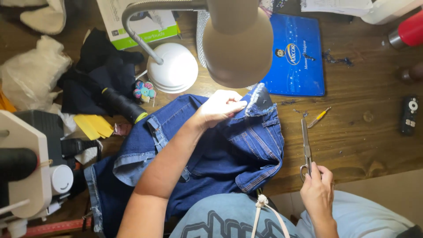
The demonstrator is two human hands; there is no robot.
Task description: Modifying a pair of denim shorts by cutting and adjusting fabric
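A pair of blue denim jeans (229,150) lies bunched on the wooden table in front of me. My left hand (218,108) pinches the frayed upper edge of the denim just under the lamp. My right hand (317,189) grips the handles of metal scissors (305,141) at the table's front edge. The scissors' blades are together and point away from me, lying flat on the wood to the right of the jeans.
A desk lamp (238,39) hangs over the work, its white base (172,68) behind. A blue tin (296,57), a small yellow seam ripper (319,117), a black thread spool (123,105), dark cloth (94,75) and a sewing machine (26,172) surround the jeans.
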